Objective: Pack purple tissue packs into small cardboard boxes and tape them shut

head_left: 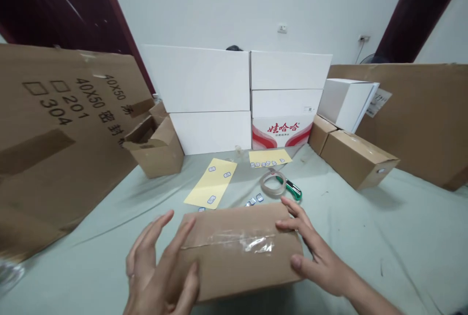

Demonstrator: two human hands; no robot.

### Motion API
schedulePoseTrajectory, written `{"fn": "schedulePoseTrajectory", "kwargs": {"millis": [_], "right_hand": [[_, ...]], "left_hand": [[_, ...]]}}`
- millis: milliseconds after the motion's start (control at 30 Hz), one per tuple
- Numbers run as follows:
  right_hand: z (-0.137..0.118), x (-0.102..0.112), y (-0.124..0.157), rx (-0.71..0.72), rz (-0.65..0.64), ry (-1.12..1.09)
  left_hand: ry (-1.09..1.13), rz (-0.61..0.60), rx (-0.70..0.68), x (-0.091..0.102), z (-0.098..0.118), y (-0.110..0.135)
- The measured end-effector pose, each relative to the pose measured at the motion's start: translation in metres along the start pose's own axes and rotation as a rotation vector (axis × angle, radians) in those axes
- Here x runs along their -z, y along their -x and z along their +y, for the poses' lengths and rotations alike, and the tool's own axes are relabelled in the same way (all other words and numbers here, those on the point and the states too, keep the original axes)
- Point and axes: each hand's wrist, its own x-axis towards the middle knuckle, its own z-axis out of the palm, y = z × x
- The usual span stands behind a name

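A closed brown cardboard box (241, 271) is right in front of me, with clear tape (252, 242) along its top seam. At its right end, my right hand (318, 251) grips it, fingertips on the top and thumb by the near corner. My left hand (157, 266) is at the left end with fingers spread; index finger and thumb overlap the box edge, and I cannot tell how firmly they touch. Just beyond the box lie small printed labels (259, 198), a roll of clear tape (272, 182) and a green utility knife (292, 189).
Two yellow sticker sheets (204, 186) (270, 157) lie mid-table. White boxes (210, 81) are stacked behind, one with red print (281, 133). An open carton (164, 154) stands left, brown boxes (354, 156) right. Large cardboard panels (54, 159) (413, 115) flank the table.
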Motion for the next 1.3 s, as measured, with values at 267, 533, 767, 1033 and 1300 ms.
{"fn": "schedulePoseTrajectory", "kwargs": {"millis": [267,533,767,1033,1300], "right_hand": [[0.027,0.045,-0.035,0.109,0.182,0.337],[0.103,0.062,-0.113,0.082,0.091,0.570],[0.059,0.067,-0.105,0.051,0.031,0.397],[-0.032,0.078,-0.043,0.129,0.034,0.095],[-0.072,0.032,-0.029,0.375,-0.043,0.247]], "left_hand": [[-0.216,-0.286,-0.619,-0.001,0.018,-0.030],[-0.168,-0.183,-0.609,-0.018,-0.001,-0.014],[-0.212,-0.337,-0.573,0.004,0.022,-0.025],[-0.155,-0.334,-0.451,-0.005,0.026,-0.017],[0.491,-0.585,0.023,0.019,0.047,-0.053]]}}
